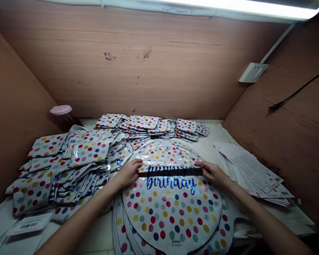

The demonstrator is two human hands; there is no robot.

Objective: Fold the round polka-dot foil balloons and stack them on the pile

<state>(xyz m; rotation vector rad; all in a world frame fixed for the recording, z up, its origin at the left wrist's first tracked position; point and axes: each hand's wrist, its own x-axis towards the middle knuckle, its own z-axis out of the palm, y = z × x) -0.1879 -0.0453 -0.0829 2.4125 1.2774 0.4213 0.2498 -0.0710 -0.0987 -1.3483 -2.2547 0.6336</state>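
A flat round foil balloon point(172, 212) with coloured dots and blue "birthday" lettering lies on a stack of similar balloons at the front centre. Across its lettering runs a dark straight strip point(170, 172). My left hand point(129, 171) is closed at the strip's left end, its fingertips pressed together. At the right end, my right hand point(211, 171) pinches the strip with thumb and fingers. The balloon's upper part lies beyond the strip, and the lettering there is partly covered.
Folded dotted balloons point(90, 152) are heaped on the left, with more folded stacks point(145, 122) along the back. Printed sheets point(255, 170) lie at right. A pink-lidded container point(61, 110) stands back left. White cards point(30, 224) lie front left. Wooden walls point(149, 63) enclose the table.
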